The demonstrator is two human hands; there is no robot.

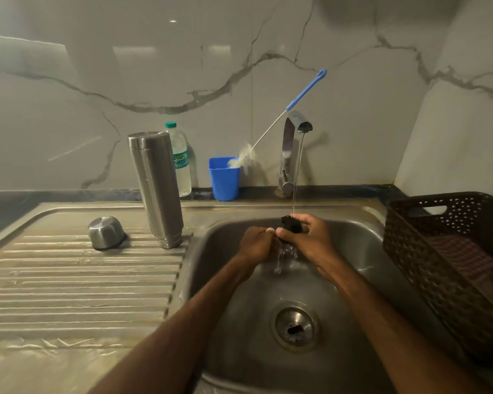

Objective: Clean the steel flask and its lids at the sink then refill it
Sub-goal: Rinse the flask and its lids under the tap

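Behind the sink (353, 251) a blue cup (224, 180) holds a bottle brush (244, 159), the steel flask (157, 189) stands inverted on the drainboard (83, 280), and the left hand (255, 243) and right hand (310, 240) both grip the black lid (291, 223) under the running tap (289, 149)

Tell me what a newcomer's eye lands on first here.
The left hand and right hand hold a small black lid under the running tap, over the sink. To the left, on the drainboard, the steel flask stands mouth down with a steel cap beside it.
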